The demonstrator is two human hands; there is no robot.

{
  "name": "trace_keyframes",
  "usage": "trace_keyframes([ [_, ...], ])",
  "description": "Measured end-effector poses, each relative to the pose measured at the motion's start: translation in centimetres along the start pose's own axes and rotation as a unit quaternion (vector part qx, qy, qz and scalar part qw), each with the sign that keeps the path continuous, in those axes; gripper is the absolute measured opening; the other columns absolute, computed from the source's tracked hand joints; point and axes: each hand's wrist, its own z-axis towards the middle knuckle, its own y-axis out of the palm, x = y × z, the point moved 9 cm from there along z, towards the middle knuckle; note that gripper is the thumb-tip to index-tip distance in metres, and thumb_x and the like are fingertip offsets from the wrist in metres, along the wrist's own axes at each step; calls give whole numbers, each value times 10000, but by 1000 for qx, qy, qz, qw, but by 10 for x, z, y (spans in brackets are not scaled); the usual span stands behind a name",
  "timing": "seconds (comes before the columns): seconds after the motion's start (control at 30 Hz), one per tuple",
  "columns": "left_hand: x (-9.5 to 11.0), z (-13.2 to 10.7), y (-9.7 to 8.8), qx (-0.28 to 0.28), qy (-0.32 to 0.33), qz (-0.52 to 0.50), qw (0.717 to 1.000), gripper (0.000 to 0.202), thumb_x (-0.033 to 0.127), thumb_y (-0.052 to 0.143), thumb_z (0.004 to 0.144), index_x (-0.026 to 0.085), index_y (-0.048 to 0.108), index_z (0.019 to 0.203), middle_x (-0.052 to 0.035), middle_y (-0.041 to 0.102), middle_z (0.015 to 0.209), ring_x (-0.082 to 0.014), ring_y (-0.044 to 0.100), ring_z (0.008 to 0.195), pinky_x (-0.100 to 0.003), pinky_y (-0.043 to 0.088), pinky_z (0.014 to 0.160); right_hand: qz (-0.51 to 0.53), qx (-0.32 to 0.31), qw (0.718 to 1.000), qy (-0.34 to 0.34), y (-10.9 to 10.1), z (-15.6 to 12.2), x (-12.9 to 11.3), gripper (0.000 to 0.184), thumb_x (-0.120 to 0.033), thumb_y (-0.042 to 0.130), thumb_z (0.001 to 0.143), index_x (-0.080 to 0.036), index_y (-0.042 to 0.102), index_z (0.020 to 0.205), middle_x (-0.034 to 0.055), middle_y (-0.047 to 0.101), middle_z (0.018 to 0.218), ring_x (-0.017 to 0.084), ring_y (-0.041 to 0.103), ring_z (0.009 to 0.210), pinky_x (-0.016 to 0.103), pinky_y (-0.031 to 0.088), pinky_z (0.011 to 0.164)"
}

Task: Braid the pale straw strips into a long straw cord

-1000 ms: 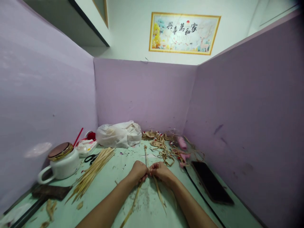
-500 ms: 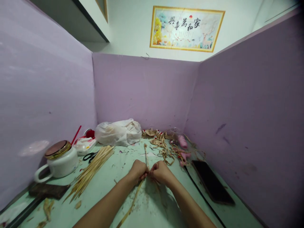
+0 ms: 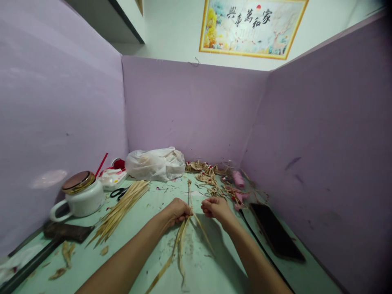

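My left hand [image 3: 177, 212] is closed around a bundle of straw strips [image 3: 180, 241] where they meet; loose ends trail toward me over the pale green table [image 3: 147, 237], and one thin end sticks up away from me. A short gap to the right, my right hand [image 3: 216, 206] has its fingers curled in a loose fist. Whether it pinches a strand I cannot make out.
A sheaf of straw stalks [image 3: 121, 211], black scissors [image 3: 118, 192] and a white lidded mug [image 3: 80, 198] lie at the left. A white plastic bag [image 3: 156, 163] and woven straw pieces [image 3: 211, 181] sit at the back. A dark phone [image 3: 275, 234] lies right. Purple partitions enclose the table.
My hands, pressed together on the straw before, have come apart; the right one moved right. The strips' loose ends now fan out toward me. The camera tilted down slightly.
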Motion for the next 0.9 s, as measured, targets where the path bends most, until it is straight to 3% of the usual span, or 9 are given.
trace_keyframes([
  [0.1,5,-5,0,5,2,3,1000,78,193,518,498,127,486,473,37,423,397,-31,281,285,-185,121,314,61,-80,994,53,23,-1,19,75,-151,497,682,-125,519,616,-4,533,507,55,459,404,178,399,445],
  [0.17,9,-10,1,11,0,8,1000,55,164,491,500,127,478,462,36,413,384,-33,271,280,-186,125,312,41,-120,990,55,39,-4,25,104,-151,473,676,-120,539,602,-10,502,461,51,407,363,166,330,380],
  [0.27,12,-15,2,13,-3,23,1000,58,125,459,494,128,469,437,39,385,349,-34,255,270,-184,125,310,-30,-92,995,32,41,-3,28,133,-144,472,634,-122,522,513,-45,387,359,35,256,307,180,163,327],
  [0.33,13,-17,1,16,-4,37,999,70,116,456,495,130,465,426,45,361,323,-36,257,267,-178,132,312,-59,-62,996,9,36,-1,26,136,-135,479,601,-128,492,465,-58,341,333,33,220,313,195,131,343],
  [0.67,20,-16,1,25,26,92,995,93,72,439,503,131,476,442,42,358,314,-56,296,274,-185,195,324,-29,0,999,-41,27,1,20,53,-155,512,566,-122,516,525,-56,412,390,41,295,365,190,190,385],
  [0.9,26,-23,-10,48,-3,271,962,100,153,498,533,113,570,478,16,384,310,-89,361,313,-206,266,364,-41,1,998,-41,28,2,24,78,-188,515,566,-134,500,511,-45,441,386,53,327,369,193,216,392],
])
